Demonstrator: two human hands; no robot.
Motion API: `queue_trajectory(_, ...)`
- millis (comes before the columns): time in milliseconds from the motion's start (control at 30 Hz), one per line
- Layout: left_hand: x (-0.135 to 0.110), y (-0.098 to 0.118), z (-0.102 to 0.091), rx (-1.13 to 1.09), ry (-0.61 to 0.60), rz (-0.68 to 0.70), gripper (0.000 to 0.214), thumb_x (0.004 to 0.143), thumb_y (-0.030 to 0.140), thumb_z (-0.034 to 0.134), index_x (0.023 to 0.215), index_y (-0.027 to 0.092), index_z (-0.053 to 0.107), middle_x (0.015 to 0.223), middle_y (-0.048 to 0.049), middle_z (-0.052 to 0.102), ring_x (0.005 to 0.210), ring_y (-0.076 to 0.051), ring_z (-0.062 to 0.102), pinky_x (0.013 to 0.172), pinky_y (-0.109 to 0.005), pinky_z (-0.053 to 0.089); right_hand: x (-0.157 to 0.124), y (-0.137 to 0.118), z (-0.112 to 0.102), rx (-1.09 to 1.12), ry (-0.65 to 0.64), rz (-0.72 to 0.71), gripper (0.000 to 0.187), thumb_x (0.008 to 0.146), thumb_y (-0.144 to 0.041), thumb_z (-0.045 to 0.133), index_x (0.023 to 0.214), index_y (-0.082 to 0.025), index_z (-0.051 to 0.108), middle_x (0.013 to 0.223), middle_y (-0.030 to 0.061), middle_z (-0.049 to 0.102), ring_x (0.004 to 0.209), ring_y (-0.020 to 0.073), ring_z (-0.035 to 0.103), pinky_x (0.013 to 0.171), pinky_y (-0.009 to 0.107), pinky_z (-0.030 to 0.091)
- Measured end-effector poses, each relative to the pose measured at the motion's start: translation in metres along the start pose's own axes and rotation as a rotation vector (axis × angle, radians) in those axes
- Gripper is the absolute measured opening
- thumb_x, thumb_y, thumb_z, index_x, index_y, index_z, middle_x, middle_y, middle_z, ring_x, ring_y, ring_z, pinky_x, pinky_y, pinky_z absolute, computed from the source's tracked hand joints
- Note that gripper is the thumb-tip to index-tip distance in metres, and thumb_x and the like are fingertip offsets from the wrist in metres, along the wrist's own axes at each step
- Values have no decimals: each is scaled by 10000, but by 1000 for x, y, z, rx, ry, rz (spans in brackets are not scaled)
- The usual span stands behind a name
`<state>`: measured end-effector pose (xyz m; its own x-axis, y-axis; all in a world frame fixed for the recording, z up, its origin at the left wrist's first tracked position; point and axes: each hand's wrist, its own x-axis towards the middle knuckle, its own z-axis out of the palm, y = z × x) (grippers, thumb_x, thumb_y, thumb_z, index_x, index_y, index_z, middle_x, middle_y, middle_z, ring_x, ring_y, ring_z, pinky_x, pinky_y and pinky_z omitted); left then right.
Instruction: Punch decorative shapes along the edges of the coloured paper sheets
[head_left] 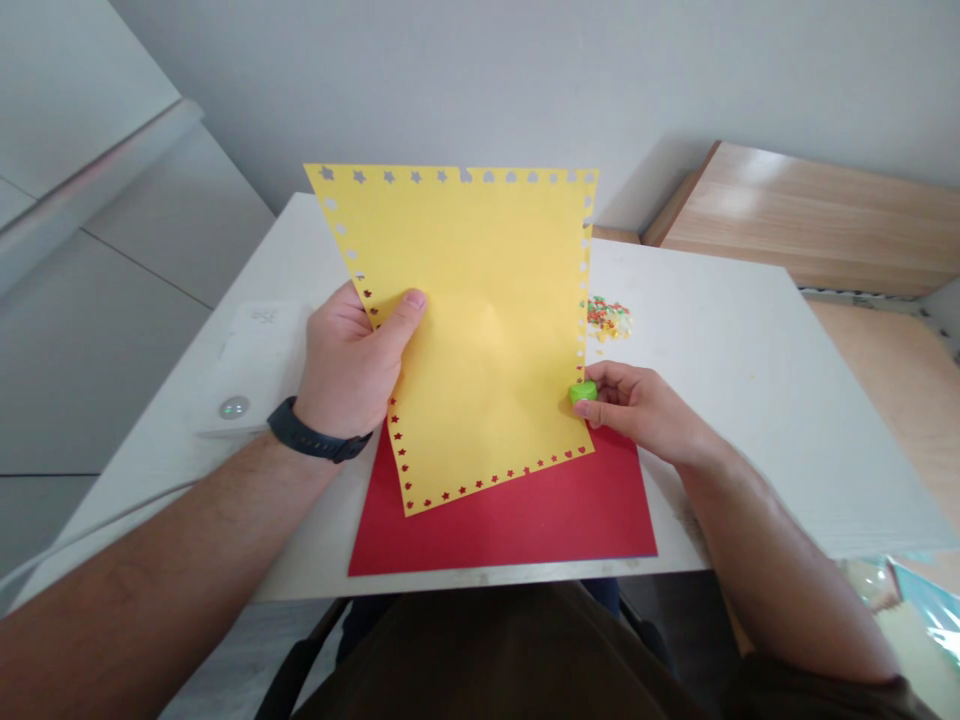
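Observation:
A sheet of yellow paper (480, 290) is held up above the table, with small star and other shapes punched along its edges. My left hand (356, 350) grips its left side, thumb on the front and fingers behind. At the lower right edge of the sheet, my right hand (637, 405) holds a small green craft punch (583, 393) between thumb and fingers. The punch sits over the paper's edge; whether it is pressed down I cannot tell. Red paper (502, 535) lies flat on the table beneath the yellow sheet, partly covered by it.
The white table (720, 370) carries a small heap of colourful paper cut-outs (609, 318) behind my right hand. A white device (251, 365) with a round button and a cable lies at the left. Wooden furniture (810, 215) stands at the right, against the wall.

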<state>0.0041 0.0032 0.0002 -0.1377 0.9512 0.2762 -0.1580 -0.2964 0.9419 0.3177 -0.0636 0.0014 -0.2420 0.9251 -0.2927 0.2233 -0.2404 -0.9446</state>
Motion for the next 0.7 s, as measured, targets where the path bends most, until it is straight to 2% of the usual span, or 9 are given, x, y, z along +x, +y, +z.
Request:
queue_trajectory(200, 0, -1, 0, -6, -10, -3, 347, 906, 352, 875, 1225, 227, 817, 1289, -102, 808, 1117, -276, 792, 1037, -448, 641, 1, 5, -1, -54, 6, -25, 364, 873, -481, 871, 1113, -240, 745, 961, 32, 801, 760, 190, 697, 677, 328, 560)
queue_trajectory(400, 0, 0, -1, 12, -2, -14, 345, 892, 364, 884, 1209, 242, 821, 1275, -87, 813, 1118, -280, 790, 1031, -446, 641, 2, 9, -1, -101, 32, -44, 380, 861, -519, 867, 1108, -262, 737, 1011, 39, 809, 854, 240, 732, 761, 377, 602)
queue_trajectory(700, -1, 1, 1, 6, -2, 9, 321, 910, 343, 871, 1209, 237, 820, 1264, -78, 817, 1090, -266, 793, 1003, -428, 657, 3, 6, 2, -71, 18, -41, 328, 887, -453, 852, 1094, -240, 714, 970, 21, 777, 765, 186, 672, 719, 332, 545)
